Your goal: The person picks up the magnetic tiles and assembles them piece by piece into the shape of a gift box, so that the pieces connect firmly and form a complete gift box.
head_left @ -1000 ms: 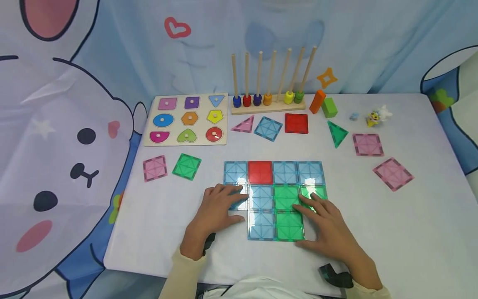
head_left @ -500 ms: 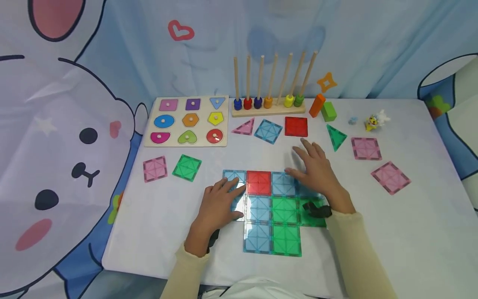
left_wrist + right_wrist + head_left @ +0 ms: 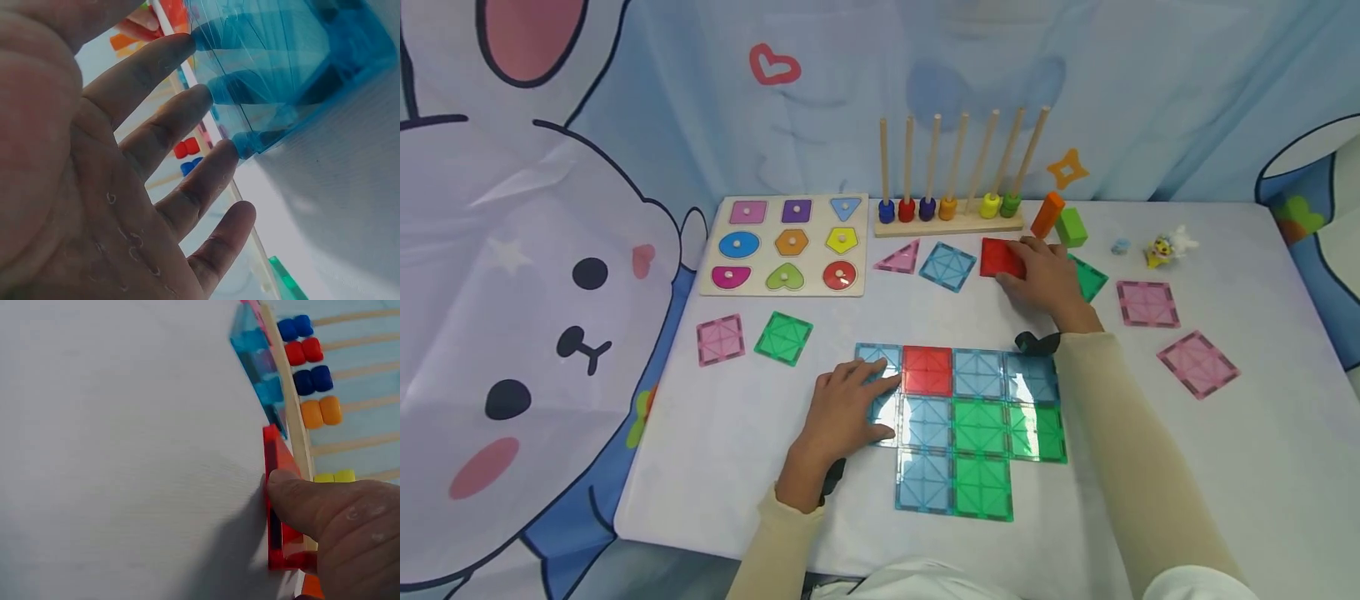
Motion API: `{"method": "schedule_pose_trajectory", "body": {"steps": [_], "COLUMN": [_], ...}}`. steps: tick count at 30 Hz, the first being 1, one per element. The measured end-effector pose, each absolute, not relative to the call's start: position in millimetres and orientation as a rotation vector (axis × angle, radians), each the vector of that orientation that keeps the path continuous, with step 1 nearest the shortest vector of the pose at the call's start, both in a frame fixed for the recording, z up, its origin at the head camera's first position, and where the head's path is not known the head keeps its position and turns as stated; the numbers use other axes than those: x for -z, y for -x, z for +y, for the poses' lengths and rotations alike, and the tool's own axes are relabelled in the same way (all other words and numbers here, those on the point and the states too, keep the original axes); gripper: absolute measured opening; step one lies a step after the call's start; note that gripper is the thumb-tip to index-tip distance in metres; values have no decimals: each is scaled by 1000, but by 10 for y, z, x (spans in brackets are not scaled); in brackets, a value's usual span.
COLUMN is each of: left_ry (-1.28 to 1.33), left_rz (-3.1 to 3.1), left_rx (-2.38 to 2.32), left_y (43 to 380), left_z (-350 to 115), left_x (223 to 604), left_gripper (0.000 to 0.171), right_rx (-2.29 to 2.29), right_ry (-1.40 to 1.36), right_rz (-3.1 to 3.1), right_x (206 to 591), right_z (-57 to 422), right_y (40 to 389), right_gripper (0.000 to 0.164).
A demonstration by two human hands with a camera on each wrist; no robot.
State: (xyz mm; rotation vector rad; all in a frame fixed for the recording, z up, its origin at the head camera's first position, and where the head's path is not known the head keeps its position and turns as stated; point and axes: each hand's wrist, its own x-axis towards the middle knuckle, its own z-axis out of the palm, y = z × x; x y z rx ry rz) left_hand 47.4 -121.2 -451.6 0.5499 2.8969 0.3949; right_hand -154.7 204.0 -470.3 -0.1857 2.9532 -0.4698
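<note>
A block of joined see-through magnetic tiles, mostly blue [image 3: 925, 481] and green [image 3: 982, 489] with one red, lies flat at the table's middle. My left hand [image 3: 842, 412] rests at its left side with fingers spread. In the left wrist view those fingertips touch the edge of a blue tile [image 3: 269, 56]. Farther back, my right hand [image 3: 1045, 275] pinches a separate red square tile [image 3: 1000, 257]. The right wrist view has the thumb on the near edge of this red tile [image 3: 272, 456]; the other fingers are mostly hidden.
Behind stand a peg rack with beads [image 3: 947, 223] and a shape puzzle board [image 3: 784, 246]. Around lie a loose blue tile [image 3: 948, 266], pink tiles [image 3: 1148, 304], a green triangle [image 3: 1087, 277], an orange block [image 3: 1048, 215], a green block [image 3: 1071, 227] and a small toy figure [image 3: 1167, 247].
My right hand has left the green tiles on the right of the block, reached away over the table and taken hold of the loose red tile. The left hand stays by the block.
</note>
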Motion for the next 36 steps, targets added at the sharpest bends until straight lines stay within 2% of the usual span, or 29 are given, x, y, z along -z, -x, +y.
{"method": "schedule_pose_trajectory", "body": {"steps": [7, 14, 18, 23, 28, 32, 36], "left_ry": [-566, -548, -544, -538, -526, -522, -534], "left_rz": [2930, 2916, 2908, 2893, 2872, 2864, 2872], "left_rx": [-394, -422, -440, -444, -466, -476, -481], "left_y": [-429, -420, -416, -421, -442, -455, -439], "left_z": [-1264, -1302, -1304, -1289, -1258, -1245, -1259], "left_x": [4461, 4472, 4484, 4515, 4540, 4544, 4546], "left_gripper": [73, 73, 72, 72, 73, 73, 73], "right_rx": [442, 407, 380, 440, 473, 466, 460], "right_ry": [366, 581, 624, 583, 429, 444, 561], "right_rz": [3008, 2942, 2883, 2929, 2932, 2908, 2869], "right_x": [4739, 4554, 4461, 4490, 4594, 4684, 4687], "right_z": [1950, 1820, 1781, 1652, 1407, 1256, 1155], "right_y": [1170, 684, 586, 777, 1171, 1411, 1433], "right_gripper": [70, 68, 66, 68, 80, 70, 59]}}
